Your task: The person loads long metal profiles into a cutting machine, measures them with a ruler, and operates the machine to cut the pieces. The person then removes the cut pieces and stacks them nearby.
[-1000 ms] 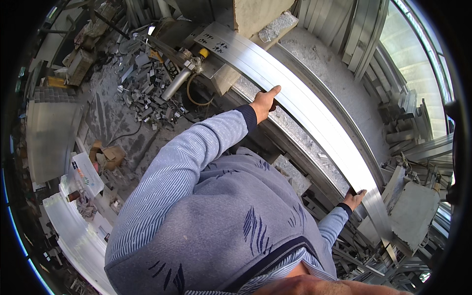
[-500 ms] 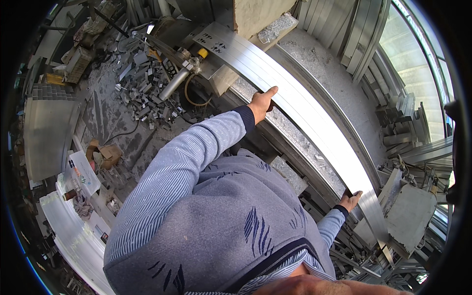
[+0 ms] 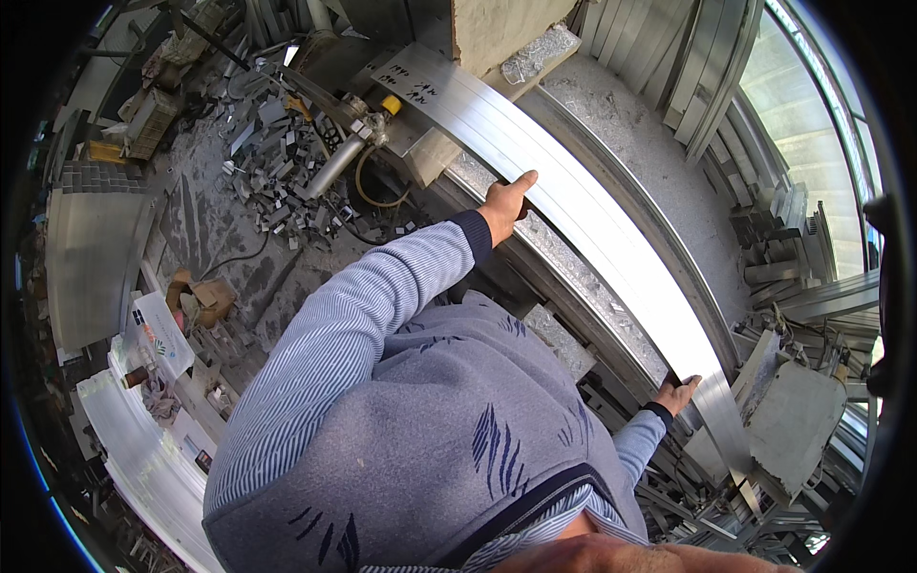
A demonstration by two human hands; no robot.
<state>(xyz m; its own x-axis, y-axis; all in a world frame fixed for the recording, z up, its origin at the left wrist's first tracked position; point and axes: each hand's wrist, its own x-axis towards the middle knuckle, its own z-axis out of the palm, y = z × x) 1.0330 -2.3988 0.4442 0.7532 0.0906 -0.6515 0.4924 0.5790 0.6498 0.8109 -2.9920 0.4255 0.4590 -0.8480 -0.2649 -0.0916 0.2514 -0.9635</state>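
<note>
Long silver aluminium profiles (image 3: 597,224), apparently several side by side, stretch from the upper middle toward the lower right over a machine bed (image 3: 564,250). Handwritten dark marks show on their far left end. My left hand (image 3: 504,207) grips the near edge around mid-length, thumb on top and the other fingers hidden beneath. Farther right, my right hand (image 3: 677,393) holds the same near edge close to the right end, its thumb resting over the metal. The fingertips under the profiles are out of sight.
A machine housing (image 3: 506,33) stands at the left end of the profiles, beside a metal cylinder (image 3: 336,170) with a hose. Metal offcuts (image 3: 277,143) litter the floor at left. Profiles lean at upper right (image 3: 712,76). A pale board (image 3: 798,420) lies at lower right.
The profiles have shifted very slightly toward the left end, and both hands have moved a little left with them, keeping their grip.
</note>
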